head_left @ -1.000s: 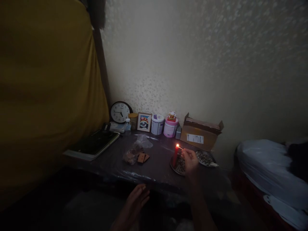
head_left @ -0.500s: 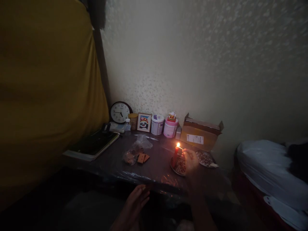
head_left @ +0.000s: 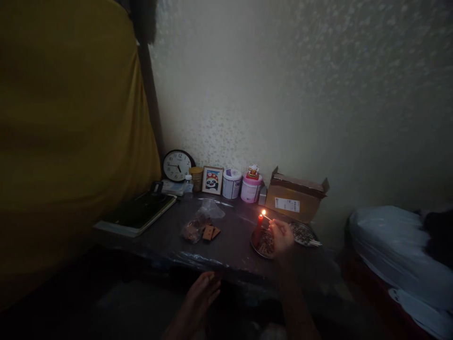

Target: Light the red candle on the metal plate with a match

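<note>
The room is dim. My right hand (head_left: 282,236) pinches a thin lit match (head_left: 266,216) whose small flame sits at the top of a red candle (head_left: 258,228). The candle stands upright on a patterned metal plate (head_left: 262,246) on the dark table (head_left: 226,245). My left hand (head_left: 201,295) rests low at the table's near edge, its fingers close together and slightly curled; it seems to hold a small dark thing I cannot make out.
Along the wall stand a clock (head_left: 176,165), a small jar (head_left: 196,178), a panda picture (head_left: 212,180), two tubs (head_left: 231,183), a cardboard box (head_left: 295,196). A second plate (head_left: 304,234), a plastic bag with brown pieces (head_left: 201,224), a book (head_left: 138,215). Yellow curtain (head_left: 71,132) left, covered bed (head_left: 399,255) right.
The flame at the candle top flared brighter half a second ago and is smaller now. My right hand has barely shifted; my left hand stays put.
</note>
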`<state>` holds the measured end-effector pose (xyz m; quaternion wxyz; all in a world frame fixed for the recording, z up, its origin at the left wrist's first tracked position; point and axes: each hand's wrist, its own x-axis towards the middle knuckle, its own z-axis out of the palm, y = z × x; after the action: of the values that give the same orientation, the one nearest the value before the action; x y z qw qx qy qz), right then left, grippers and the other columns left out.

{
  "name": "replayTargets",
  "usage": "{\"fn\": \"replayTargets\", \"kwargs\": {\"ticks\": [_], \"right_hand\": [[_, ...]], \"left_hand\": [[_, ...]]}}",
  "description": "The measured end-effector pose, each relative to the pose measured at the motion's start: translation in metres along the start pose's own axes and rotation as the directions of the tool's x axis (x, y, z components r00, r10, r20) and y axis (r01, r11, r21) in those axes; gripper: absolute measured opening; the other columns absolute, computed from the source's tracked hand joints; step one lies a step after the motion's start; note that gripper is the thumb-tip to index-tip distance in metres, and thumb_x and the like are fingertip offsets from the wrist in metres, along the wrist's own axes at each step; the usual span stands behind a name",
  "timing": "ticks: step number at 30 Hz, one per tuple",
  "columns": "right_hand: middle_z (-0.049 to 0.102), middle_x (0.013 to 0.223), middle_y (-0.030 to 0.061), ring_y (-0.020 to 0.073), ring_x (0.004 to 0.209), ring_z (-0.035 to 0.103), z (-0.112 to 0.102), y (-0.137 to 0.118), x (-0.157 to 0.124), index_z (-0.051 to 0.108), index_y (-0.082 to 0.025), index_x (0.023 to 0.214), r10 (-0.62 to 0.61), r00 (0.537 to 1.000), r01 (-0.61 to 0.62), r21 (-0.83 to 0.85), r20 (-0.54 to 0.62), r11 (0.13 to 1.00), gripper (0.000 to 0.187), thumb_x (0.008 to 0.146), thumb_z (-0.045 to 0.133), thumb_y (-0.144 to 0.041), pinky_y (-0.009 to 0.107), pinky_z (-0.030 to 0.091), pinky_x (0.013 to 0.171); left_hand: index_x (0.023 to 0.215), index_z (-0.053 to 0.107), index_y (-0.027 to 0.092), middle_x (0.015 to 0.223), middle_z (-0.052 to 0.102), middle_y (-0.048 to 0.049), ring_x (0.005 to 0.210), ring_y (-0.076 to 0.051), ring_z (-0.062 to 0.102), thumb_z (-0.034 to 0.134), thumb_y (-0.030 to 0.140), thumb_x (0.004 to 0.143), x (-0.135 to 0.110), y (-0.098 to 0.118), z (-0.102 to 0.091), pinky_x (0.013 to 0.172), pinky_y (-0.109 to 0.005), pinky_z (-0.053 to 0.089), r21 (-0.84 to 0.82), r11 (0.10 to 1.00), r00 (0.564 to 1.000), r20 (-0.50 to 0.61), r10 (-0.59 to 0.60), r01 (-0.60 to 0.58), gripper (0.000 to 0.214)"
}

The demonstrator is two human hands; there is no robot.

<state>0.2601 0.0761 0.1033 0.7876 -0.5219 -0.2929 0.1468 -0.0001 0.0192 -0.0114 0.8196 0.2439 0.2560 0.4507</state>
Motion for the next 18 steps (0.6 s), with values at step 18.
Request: {"fn": "replayTargets", "kwargs": {"ticks": [18], "right_hand": [[0.059, 0.06, -0.0011, 0.0116, 0.049, 0.052, -0.01, -0.037, -0.006, 0.057, -0.021, 0.069, 0.013, 0.997, -0.014, 0.012, 0.077, 1.0, 0.023, 0.065, 0.066, -0.042, 0.026, 0.046, 0.049]], "left_hand": [[0.09, 0.068, 0.024, 0.103, 0.07, -0.0048, 0.101, -0.024, 0.061, 0.066, 0.032, 0.072, 0.002, -0.002, -0.004, 0.1, -0.044, 0.035, -0.026, 1.0, 1.0, -0.004, 0.013, -0.014, 0.021]]}}
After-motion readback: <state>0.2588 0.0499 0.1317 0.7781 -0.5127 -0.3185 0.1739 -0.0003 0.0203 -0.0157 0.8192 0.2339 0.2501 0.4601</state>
